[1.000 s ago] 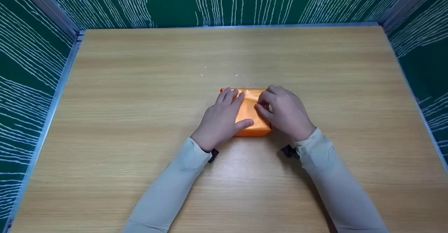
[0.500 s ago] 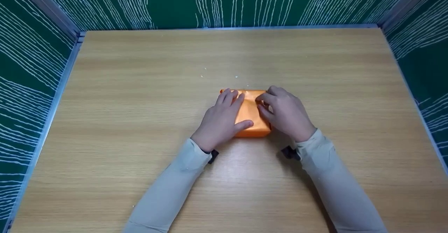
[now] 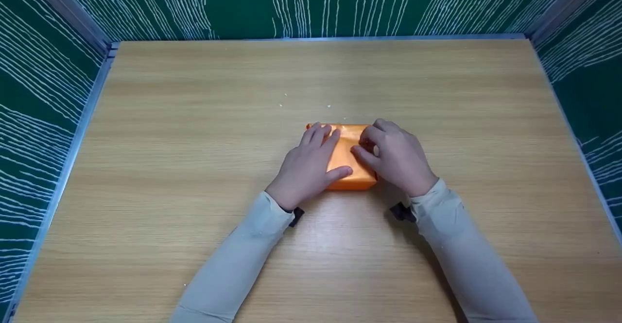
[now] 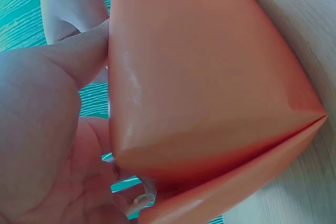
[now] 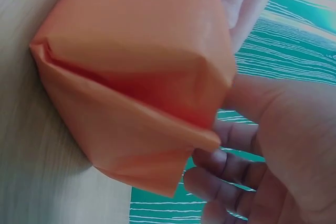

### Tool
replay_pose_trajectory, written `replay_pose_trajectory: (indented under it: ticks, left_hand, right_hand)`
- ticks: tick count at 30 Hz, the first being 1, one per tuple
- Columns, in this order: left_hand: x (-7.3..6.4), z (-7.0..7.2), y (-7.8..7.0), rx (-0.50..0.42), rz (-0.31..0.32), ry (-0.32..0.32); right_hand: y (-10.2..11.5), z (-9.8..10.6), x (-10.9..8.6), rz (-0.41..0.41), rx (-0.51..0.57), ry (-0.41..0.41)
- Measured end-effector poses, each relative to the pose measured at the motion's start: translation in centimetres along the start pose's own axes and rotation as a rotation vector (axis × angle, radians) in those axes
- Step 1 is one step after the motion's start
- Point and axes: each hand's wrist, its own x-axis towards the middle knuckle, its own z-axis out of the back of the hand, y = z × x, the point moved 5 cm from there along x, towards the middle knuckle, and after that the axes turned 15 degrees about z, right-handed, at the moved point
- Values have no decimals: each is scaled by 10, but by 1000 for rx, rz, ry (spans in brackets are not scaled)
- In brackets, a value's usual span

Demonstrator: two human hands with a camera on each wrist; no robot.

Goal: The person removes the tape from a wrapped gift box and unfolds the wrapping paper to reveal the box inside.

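An orange paper-wrapped package [image 3: 349, 162] lies on the table in the head view. My left hand [image 3: 306, 165] rests on its left part, with the fingers pointing away from me and the thumb spread toward the near edge. Bent over the right part is my right hand [image 3: 396, 150], its thumb and index fingertips close together on the top face. I cannot tell whether they pinch the paper. In both wrist views the package's ends show folds standing partly open; a flap [image 5: 142, 119] sticks out close to the right fingers. The paper's top seam is hidden.
The wooden table [image 3: 194, 119] has small white specks [image 3: 329, 106] beyond the package. Green walls [image 3: 238, 7] with white streaks border its back and sides. A dark wrist camera [image 3: 402, 212] sits below the right hand, and another [image 3: 295, 216] by the left cuff.
My right thumb and index finger draw back and forth slightly on the top of the package. My left hand and the package stay in place.
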Motion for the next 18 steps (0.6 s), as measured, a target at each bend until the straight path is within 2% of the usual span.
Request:
replay_pose_trajectory:
  ticks: [5,18]
  left_hand:
    - [0,1,0,1,2,2]
    - [-1,1,0,3,-2,-4]
  right_hand:
    - [0,0,0,-16,-1,-2]
    - [0,1,0,26,47,-23]
